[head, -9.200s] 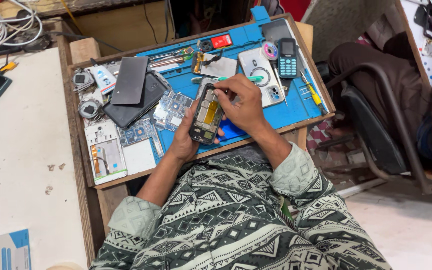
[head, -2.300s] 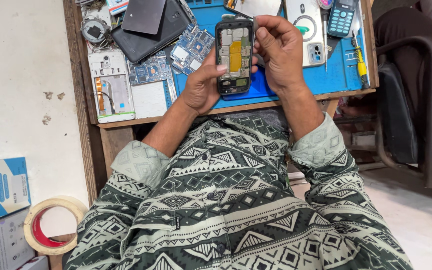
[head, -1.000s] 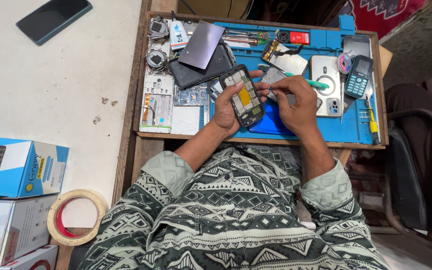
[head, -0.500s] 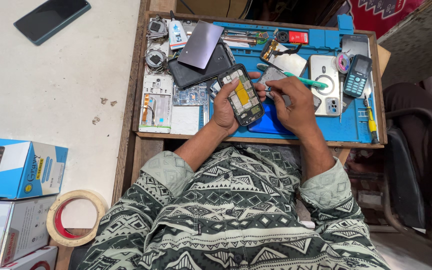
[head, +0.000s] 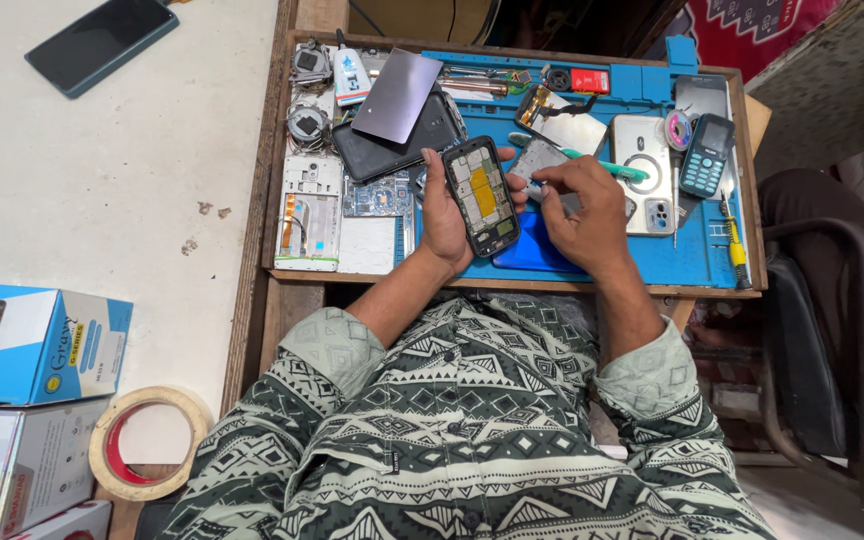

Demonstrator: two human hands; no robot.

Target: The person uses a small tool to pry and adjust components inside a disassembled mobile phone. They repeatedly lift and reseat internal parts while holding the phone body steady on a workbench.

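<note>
My left hand (head: 444,212) grips an opened phone frame (head: 481,195) with a yellow strip inside, held upright over the blue work mat (head: 697,265). My right hand (head: 584,205) is just right of it, fingers closed on a green-handled tool (head: 607,165) whose tip points toward the frame's upper edge. A small grey metal plate (head: 535,157) lies under the right fingers.
The wooden tray (head: 277,215) holds a dark tablet (head: 392,150) with a grey panel (head: 397,95) on it, a white phone shell (head: 309,215), a silver phone back (head: 644,170), a small keypad phone (head: 704,155), a yellow screwdriver (head: 735,255). Left: white table, black phone (head: 100,42), boxes (head: 37,340), tape roll (head: 142,440). Chair (head: 822,330) at right.
Over the last second little has shifted: the phone frame stays in my left hand and my right hand with the green tool stays close by its upper right edge.
</note>
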